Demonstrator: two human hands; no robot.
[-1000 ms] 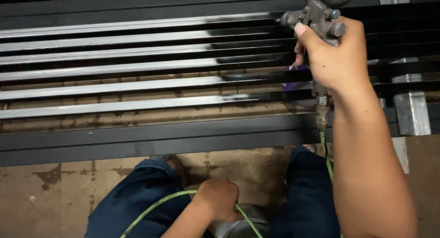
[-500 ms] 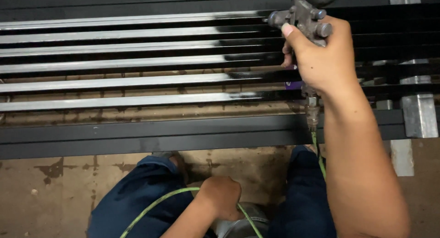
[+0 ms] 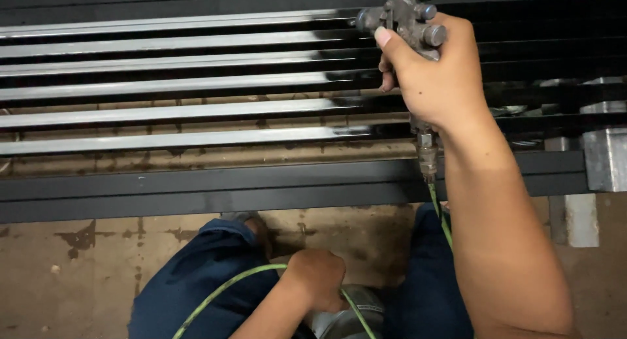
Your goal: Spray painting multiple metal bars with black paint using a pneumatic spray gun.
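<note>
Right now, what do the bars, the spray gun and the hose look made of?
Bars: look like bare metal, bright with long reflections at left, glossy black coating at right.
Spray gun in the right hand: dull grey metal, probably cast, grimy.
Hose by the left hand: thin green tube, bends freely, likely plastic or rubber.

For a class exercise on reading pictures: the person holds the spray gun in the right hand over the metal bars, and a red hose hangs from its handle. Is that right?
Not quite. The head view shows the hose is green, not red. The rest stands: the right hand holds the spray gun over the metal bars, and the hose hangs from its handle.
</note>
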